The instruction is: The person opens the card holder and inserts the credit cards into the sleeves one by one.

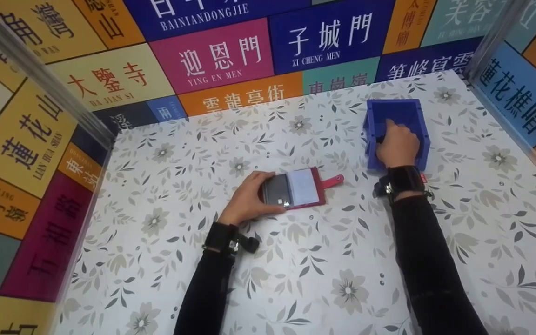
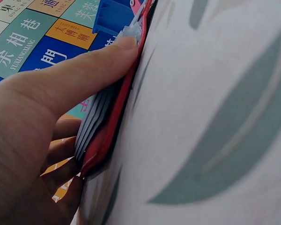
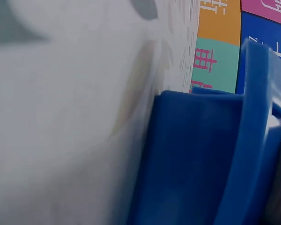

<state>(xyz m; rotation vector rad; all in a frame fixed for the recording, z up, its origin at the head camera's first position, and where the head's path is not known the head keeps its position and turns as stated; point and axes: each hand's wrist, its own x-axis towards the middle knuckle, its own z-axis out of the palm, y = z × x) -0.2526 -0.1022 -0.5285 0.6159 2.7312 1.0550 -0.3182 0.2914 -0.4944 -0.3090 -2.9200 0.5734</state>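
Observation:
A red card holder [image 1: 301, 187] lies spread open on the patterned tabletop, with dark sleeves on its left half and a whitish page on its right. Its pink snap strap [image 1: 332, 181] points right. My left hand [image 1: 249, 197] grips the left half between thumb and fingers. The left wrist view shows the thumb along the stacked sleeves [image 2: 94, 123], above the red cover. My right hand [image 1: 399, 143] reaches down into a blue plastic bin [image 1: 394, 106]; most of its fingers are hidden, and I cannot tell what they hold. In the right wrist view the bin's wall [image 3: 192, 150] fills much of the frame.
White tabletop [image 1: 347, 288] with grey leaves and flowers spreads around both hands. Upright panels [image 1: 212, 56] with coloured sign blocks stand along the back, left and right sides. The bin stands near the back right, to the right of the card holder.

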